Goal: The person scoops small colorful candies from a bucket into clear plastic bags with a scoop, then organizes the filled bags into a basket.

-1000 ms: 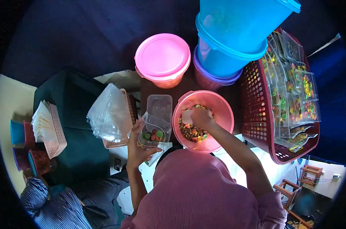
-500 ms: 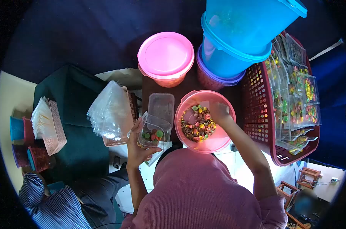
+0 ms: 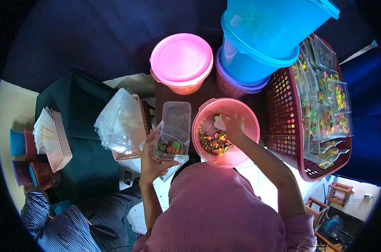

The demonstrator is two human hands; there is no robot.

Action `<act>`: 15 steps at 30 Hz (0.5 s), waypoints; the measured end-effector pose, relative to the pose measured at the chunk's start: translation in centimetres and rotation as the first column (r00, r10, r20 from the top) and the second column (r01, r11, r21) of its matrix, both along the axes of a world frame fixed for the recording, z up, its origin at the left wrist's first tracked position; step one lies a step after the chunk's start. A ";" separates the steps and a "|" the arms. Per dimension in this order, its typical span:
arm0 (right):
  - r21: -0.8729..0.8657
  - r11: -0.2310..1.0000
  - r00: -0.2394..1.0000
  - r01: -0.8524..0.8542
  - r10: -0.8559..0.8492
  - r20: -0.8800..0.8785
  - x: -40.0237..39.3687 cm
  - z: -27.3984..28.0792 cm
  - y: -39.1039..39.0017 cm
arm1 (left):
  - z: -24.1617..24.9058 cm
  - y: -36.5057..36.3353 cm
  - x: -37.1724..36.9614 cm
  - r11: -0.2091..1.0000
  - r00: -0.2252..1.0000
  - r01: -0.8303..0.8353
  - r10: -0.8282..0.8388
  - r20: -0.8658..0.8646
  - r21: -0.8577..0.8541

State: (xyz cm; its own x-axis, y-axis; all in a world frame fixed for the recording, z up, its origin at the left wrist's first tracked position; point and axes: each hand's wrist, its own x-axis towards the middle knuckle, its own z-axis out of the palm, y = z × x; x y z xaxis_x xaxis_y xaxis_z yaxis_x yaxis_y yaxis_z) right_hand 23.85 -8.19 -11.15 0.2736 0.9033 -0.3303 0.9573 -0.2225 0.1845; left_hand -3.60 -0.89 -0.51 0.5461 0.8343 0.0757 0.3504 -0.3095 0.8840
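Observation:
My left hand [image 3: 151, 158] is closed on a clear plastic pouch [image 3: 161, 133], thumb at its lower part and fingers along its left side. The pouch overlaps a clear plastic tub [image 3: 176, 114], and green and red candies [image 3: 170, 147] show through the clear plastic there. Inside the pink bucket [image 3: 251, 110], my right hand [image 3: 235, 125] has its fingers at a small pale scoop-like piece [image 3: 219, 122]. Beneath it lies a heap of mixed coloured candies [image 3: 215, 143], mostly brown, yellow, pink and green.
A pink-lidded bucket [image 3: 182, 59] and stacked blue tubs [image 3: 257, 46] stand behind. On the right, a dark red basket [image 3: 282, 126] holds filled pouches [image 3: 325, 105]. Empty bags [image 3: 119, 122] fill a basket at left. Another person's striped sleeve [image 3: 68, 229] shows lower left.
My right hand has shifted slightly left and down within the pink bucket, and the pale piece at its fingers is now plainer. My left hand and the pouch stay nearly in place.

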 end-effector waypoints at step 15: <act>-0.155 0.953 0.934 0.261 -0.290 -0.211 -0.1 1.3 0.9 | -0.7 0.2 -0.1 0.996 0.998 0.002 0.004 0.067 -0.092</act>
